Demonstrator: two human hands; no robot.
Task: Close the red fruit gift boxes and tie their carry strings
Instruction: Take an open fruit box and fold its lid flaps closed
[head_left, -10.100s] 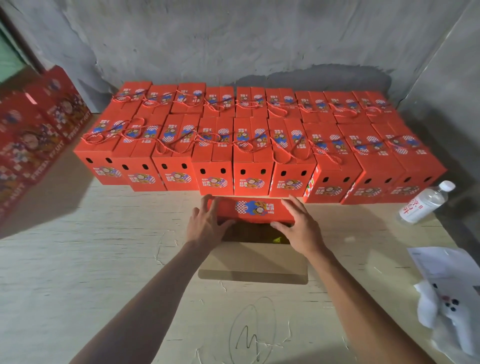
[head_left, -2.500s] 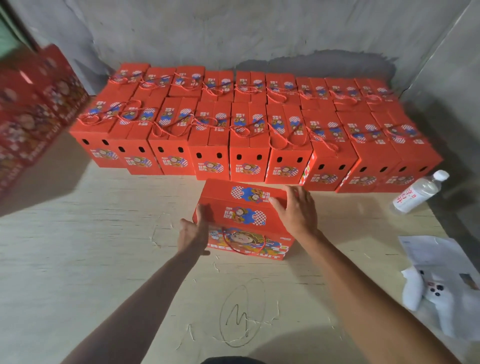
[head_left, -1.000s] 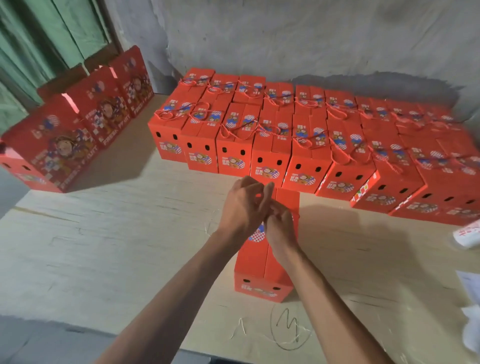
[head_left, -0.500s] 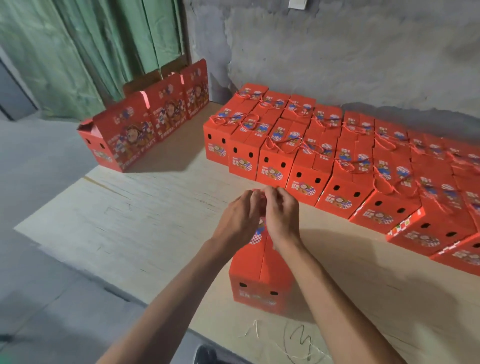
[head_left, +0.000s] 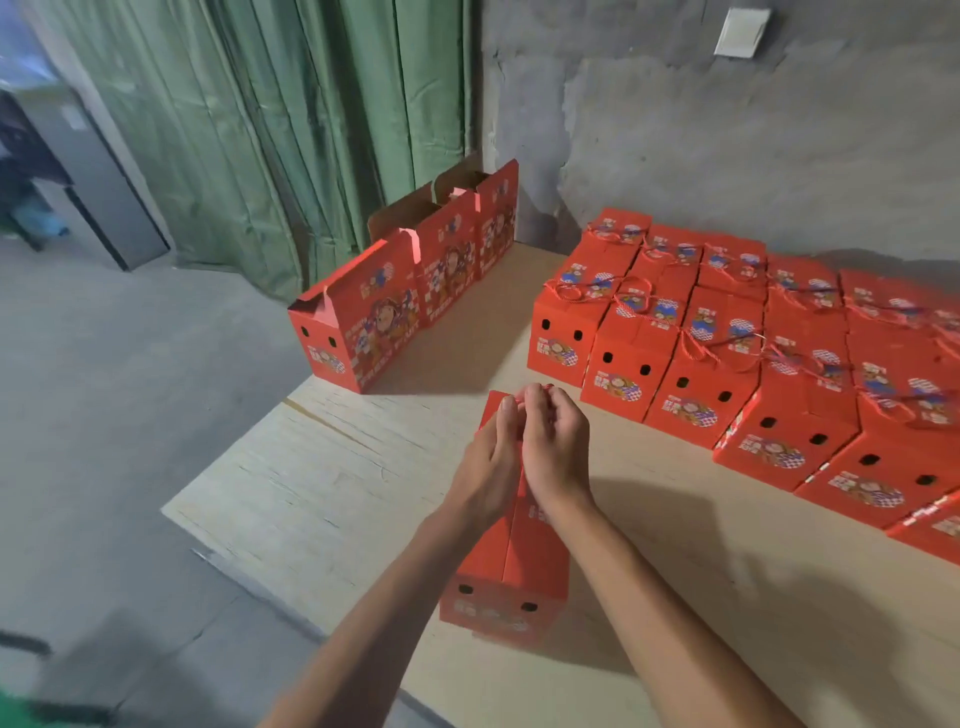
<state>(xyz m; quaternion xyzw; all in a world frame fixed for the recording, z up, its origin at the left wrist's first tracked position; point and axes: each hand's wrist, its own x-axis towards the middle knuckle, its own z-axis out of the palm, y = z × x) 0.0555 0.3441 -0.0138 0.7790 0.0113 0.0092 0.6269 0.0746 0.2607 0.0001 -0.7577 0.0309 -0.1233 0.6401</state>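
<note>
Both hands risen off lid, left hand (head_left: 488, 457) and right hand (head_left: 558, 447) grips pinching red string (head_left: 545, 385) above closed box (head_left: 506, 577)

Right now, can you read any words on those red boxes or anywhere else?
No text reads clearly.
Open boxes: big white letters along the bottom, too blurred.
Closed boxes: small label print, too small.
Box under the hands: end label, blurred.
Wall plate: blank.

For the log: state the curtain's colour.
Green curtain, plain and pleated; head view.
</note>
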